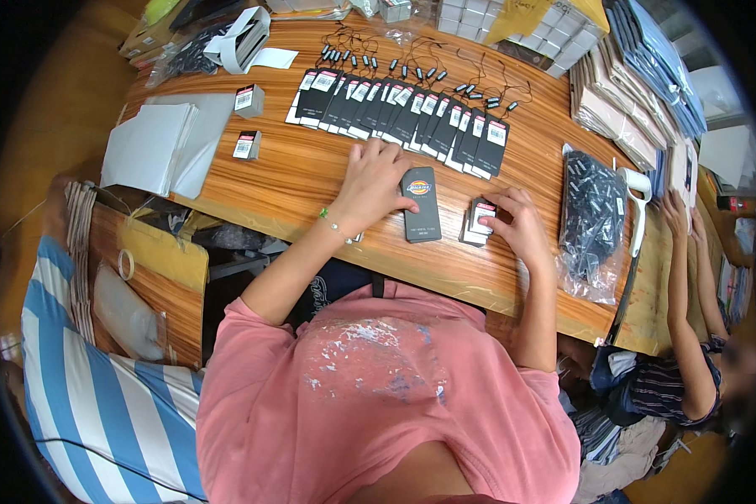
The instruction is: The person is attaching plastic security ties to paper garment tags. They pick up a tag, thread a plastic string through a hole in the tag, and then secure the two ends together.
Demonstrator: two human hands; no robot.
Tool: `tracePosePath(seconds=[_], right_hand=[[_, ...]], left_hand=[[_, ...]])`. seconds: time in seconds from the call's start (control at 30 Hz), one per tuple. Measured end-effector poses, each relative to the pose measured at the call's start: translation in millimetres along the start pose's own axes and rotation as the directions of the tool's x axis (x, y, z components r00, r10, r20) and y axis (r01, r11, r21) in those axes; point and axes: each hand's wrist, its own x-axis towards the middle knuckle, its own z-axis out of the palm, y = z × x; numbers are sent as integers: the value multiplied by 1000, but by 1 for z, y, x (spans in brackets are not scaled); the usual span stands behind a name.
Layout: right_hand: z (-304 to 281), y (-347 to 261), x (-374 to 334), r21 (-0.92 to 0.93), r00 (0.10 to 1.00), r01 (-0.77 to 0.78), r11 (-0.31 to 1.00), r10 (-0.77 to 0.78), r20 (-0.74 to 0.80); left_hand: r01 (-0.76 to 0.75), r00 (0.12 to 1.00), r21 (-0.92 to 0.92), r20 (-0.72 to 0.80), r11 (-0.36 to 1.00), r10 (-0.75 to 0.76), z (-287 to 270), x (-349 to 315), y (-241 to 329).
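A stack of black hang tags point(422, 210) with a coloured oval emblem lies on the wooden table in front of me. My left hand point(373, 189) rests at its left side, fingers stretched forward and thumb over the stack's edge. To the right, my right hand point(514, 220) has its thumb and fingers around a small stack of white-faced cards point(477, 223). Beyond both hands, several black hang tags point(399, 109) are fanned in an overlapping row, each with a label, their black strings pointing away from me.
Two small label stacks point(246, 145) and white paper sheets point(147, 147) lie left. Rightward are a clear bag of black strings point(594, 214), a white-handled tool point(638, 202) and piled packaged goods point(626, 101). White boxes point(512, 34) stand behind. A co-worker's arms point(685, 269) reach in at right.
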Motion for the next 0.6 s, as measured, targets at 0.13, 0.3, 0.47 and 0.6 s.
tracePosePath(seconds=[0.13, 0.3, 0.47, 0.6], right_hand=[[4, 8, -4, 82, 999, 16, 996, -13, -31], [2, 8, -6, 175, 998, -47, 984, 38, 54], [7, 9, -10, 134, 998, 13, 991, -5, -62], [13, 12, -10, 290, 987, -12, 957, 58, -149]], left_hand=[[-42, 999, -6, 26, 999, 42, 3, 5, -5], [-136, 981, 7, 140, 991, 134, 2, 13, -1], [-111, 974, -6, 200, 994, 110, -4, 11, 6], [-117, 986, -46, 118, 992, 121, -4, 8, 6]])
